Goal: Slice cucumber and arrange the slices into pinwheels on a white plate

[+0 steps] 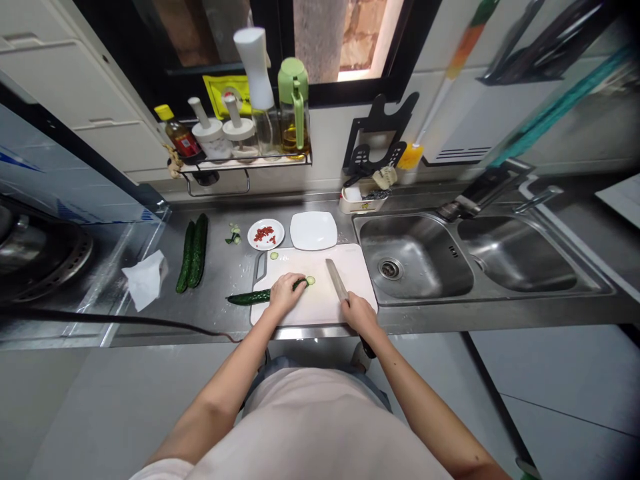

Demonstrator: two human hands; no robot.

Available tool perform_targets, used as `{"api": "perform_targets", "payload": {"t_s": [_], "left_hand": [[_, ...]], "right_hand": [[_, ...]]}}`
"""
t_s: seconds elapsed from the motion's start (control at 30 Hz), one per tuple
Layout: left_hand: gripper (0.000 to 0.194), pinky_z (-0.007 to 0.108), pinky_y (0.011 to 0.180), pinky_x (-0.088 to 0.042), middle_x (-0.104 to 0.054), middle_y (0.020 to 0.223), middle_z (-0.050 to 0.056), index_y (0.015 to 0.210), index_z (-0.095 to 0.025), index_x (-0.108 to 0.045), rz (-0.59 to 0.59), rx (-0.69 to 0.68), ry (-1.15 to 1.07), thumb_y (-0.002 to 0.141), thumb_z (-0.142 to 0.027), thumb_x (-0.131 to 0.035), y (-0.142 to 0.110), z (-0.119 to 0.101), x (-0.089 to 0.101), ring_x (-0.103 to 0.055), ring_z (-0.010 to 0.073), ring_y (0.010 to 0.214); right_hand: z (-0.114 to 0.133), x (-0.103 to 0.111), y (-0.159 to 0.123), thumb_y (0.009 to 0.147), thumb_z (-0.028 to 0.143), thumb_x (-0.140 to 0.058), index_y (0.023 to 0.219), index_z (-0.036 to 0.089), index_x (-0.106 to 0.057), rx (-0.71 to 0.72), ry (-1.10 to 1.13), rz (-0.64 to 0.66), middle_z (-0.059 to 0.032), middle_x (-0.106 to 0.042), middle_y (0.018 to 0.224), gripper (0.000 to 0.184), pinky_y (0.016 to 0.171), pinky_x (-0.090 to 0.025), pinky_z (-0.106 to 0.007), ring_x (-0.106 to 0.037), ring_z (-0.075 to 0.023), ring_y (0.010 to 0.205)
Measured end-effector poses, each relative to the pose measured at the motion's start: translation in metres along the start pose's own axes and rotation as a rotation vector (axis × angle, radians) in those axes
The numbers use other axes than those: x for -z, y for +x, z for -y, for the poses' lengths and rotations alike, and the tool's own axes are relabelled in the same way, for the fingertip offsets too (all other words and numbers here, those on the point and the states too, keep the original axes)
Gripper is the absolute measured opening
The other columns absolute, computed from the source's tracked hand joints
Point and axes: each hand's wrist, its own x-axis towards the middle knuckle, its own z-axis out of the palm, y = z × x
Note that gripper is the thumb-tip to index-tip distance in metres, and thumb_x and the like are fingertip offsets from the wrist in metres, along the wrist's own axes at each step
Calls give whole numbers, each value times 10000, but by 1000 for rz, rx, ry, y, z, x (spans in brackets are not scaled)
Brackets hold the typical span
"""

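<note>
My left hand (286, 293) is closed over a long dark green cucumber (249, 298) lying across the left side of a white cutting board (325, 307). The cucumber's cut end sticks out past my fingers, and a pale cucumber slice (311, 281) is right beside it. In my right hand (359, 313) is a kitchen knife (337, 280), its blade pointing up and left over the board, apart from the cucumber. Another slice (274, 256) lies near the board's upper left corner.
Two whole cucumbers (193, 253), cucumber scraps (233, 233) and a crumpled tissue (145, 279) lie to the left. Behind the board are a plate with chopped red pieces (266, 235) and a square white plate (314, 231). A double sink (415, 257) is at right.
</note>
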Motion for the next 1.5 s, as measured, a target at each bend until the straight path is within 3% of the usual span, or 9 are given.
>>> {"api": "perform_targets", "payload": {"t_s": [0.27,0.47,0.77,0.93,1.13,1.23,1.33,1.5], "left_hand": [[247,401,851,-372,-651,995,107,992,-229,-686,52,94,287,824,-378,-582,21,-25,-14,-540,271,988],[203,435,839,-341,-637,961,139,911,-179,-676,74,114,393,824,-310,-548,31,-33,-26,-530,284,958],[145,441,842,-324,-640,984,129,886,-186,-649,110,187,315,796,-269,-571,35,-36,-24,-534,296,987],[116,443,886,-291,-683,882,73,831,-208,-629,119,137,235,807,-159,-527,34,-39,-25,-565,246,923],[118,458,994,-220,-705,844,36,877,-245,-649,13,160,109,847,-215,-539,35,-47,-17,-572,223,948],[160,403,964,-282,-716,886,14,974,-269,-657,21,319,-20,848,-298,-563,45,-36,-4,-591,200,952],[207,359,920,-341,-718,895,-4,1024,-283,-651,-33,494,-98,833,-294,-571,57,-11,7,-613,184,932],[251,279,786,-413,-712,895,2,1023,-253,-658,-117,584,-126,780,-293,-613,67,38,15,-627,174,879]], "right_hand": [[1,-1,3,928,267,-326,1136,174,-543,1,7,1,-132,-676,1034,315,727,-397,-296,-631,-237,969],[0,-2,5,934,278,-320,1134,176,-540,7,-13,2,-137,-672,1042,314,728,-404,-298,-631,-235,977],[-2,-6,9,919,273,-316,1115,174,-545,19,-12,-7,-127,-681,1019,318,700,-400,-295,-640,-237,954],[-3,-6,10,915,278,-318,1111,172,-549,23,-15,-15,-125,-683,1018,321,686,-392,-293,-640,-240,949],[-4,-4,10,911,277,-326,1121,183,-554,16,-3,10,-121,-679,1034,323,699,-391,-287,-632,-233,957],[-4,-4,10,907,276,-323,1116,190,-557,19,12,18,-116,-679,1027,325,695,-389,-287,-630,-232,948],[-4,-4,10,904,280,-327,1115,191,-557,14,17,15,-118,-679,1031,324,685,-384,-287,-630,-236,948],[-5,-5,11,906,286,-333,1112,191,-561,15,20,15,-118,-681,1032,322,688,-382,-286,-631,-233,950]]}}
